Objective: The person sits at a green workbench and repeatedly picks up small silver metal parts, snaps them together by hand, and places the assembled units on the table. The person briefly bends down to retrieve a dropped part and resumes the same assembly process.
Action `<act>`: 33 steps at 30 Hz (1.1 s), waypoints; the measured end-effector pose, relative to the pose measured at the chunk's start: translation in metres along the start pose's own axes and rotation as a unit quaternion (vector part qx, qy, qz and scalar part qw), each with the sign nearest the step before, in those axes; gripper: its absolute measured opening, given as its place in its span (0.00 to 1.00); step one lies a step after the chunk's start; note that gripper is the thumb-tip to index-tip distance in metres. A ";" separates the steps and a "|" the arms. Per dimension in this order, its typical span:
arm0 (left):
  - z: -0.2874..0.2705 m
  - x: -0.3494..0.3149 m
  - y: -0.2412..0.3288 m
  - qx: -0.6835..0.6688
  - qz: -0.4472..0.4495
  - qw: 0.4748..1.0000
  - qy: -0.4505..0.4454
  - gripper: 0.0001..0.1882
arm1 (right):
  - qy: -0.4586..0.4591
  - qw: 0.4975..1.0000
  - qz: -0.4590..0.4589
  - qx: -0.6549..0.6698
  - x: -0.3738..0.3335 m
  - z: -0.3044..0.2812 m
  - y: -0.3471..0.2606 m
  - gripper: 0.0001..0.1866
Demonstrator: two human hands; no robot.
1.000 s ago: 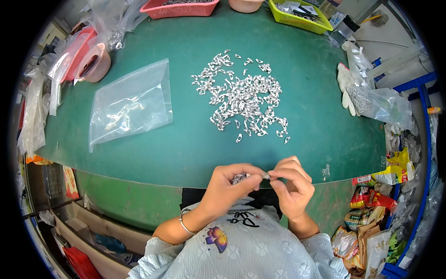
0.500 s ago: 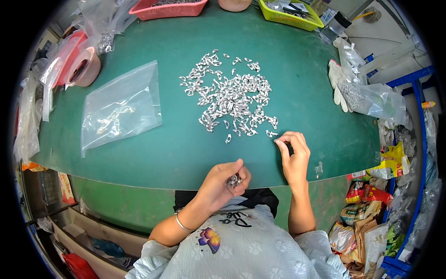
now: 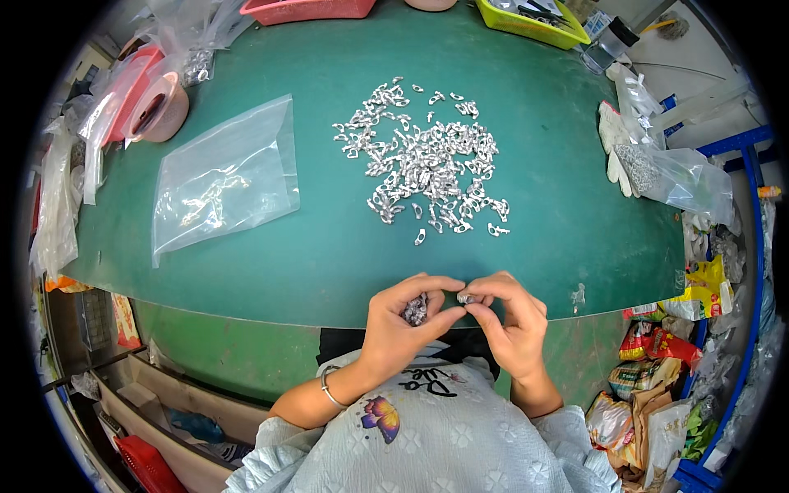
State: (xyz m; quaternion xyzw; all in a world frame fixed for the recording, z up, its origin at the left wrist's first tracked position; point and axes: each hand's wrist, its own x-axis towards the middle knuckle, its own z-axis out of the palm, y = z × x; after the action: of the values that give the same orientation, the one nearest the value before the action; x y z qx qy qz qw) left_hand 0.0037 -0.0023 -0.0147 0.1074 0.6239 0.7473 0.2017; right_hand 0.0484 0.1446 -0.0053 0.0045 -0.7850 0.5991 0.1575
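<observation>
A loose pile of small silver metal parts, shaped like lobster clasps (image 3: 440,160), is spread over the green table. My left hand (image 3: 407,316) is curled around a clump of these clasps (image 3: 415,310) in its palm, thumb and forefinger reaching toward the other hand. Close beside it, my right hand (image 3: 511,324) pinches a single clasp (image 3: 466,299) between thumb and fingertips. Both hands are together at the table's near edge, below the pile. The clasps deep in my left palm are partly hidden by the fingers.
Left of the pile lies a flat clear plastic bag (image 3: 230,181). A pink cup (image 3: 164,111) stands farther left. At the back are a red tray (image 3: 308,10) and a yellow-green tray (image 3: 534,25). White gloves (image 3: 615,148) and a filled clear bag (image 3: 682,181) lie at the right edge.
My right hand has come from beside the pile back toward my left hand, bringing a clasp. My left thumb and forefinger have opened out toward it. The view has shifted slightly.
</observation>
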 end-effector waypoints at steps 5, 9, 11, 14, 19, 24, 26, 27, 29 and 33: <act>-0.003 -0.001 0.000 0.031 0.011 0.999 -0.002 0.09 | -0.019 0.997 -0.066 -0.047 0.004 -0.005 -0.005 0.12; -0.004 -0.002 -0.001 0.000 0.000 1.000 -0.009 0.09 | -0.008 0.999 -0.028 -0.015 0.003 -0.005 -0.007 0.12; -0.004 -0.003 -0.001 -0.009 0.001 1.000 -0.012 0.09 | -0.009 0.999 -0.038 -0.010 0.002 -0.005 -0.004 0.12; -0.004 -0.003 0.000 -0.013 0.006 1.000 -0.016 0.09 | -0.004 0.999 -0.032 -0.007 0.001 -0.005 -0.007 0.12; -0.003 -0.004 0.002 -0.034 0.002 0.999 -0.021 0.08 | 0.011 0.998 -0.057 -0.014 0.001 -0.006 -0.008 0.11; -0.004 -0.004 0.002 -0.034 0.011 0.998 -0.047 0.08 | 0.021 0.993 -0.101 -0.048 0.002 -0.005 -0.013 0.11; -0.004 -0.004 0.002 -0.035 0.014 0.998 -0.051 0.09 | 0.022 0.992 -0.110 -0.054 0.003 -0.004 -0.014 0.11; -0.004 -0.004 0.002 -0.039 0.014 0.998 -0.052 0.09 | 0.020 0.992 -0.113 -0.055 0.003 -0.005 -0.015 0.11; -0.004 -0.004 0.002 -0.045 0.014 0.997 -0.055 0.09 | 0.017 0.991 -0.122 -0.057 0.003 -0.005 -0.015 0.10; -0.003 -0.004 0.003 -0.043 0.017 0.997 -0.054 0.08 | 0.020 0.990 -0.124 -0.058 0.002 -0.004 -0.016 0.10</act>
State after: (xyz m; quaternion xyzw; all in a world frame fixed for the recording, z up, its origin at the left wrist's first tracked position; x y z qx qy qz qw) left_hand 0.0054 -0.0075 -0.0121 0.1493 0.5778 0.7697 0.2269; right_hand 0.0503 0.1446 0.0114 0.0808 -0.8084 0.5285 0.2463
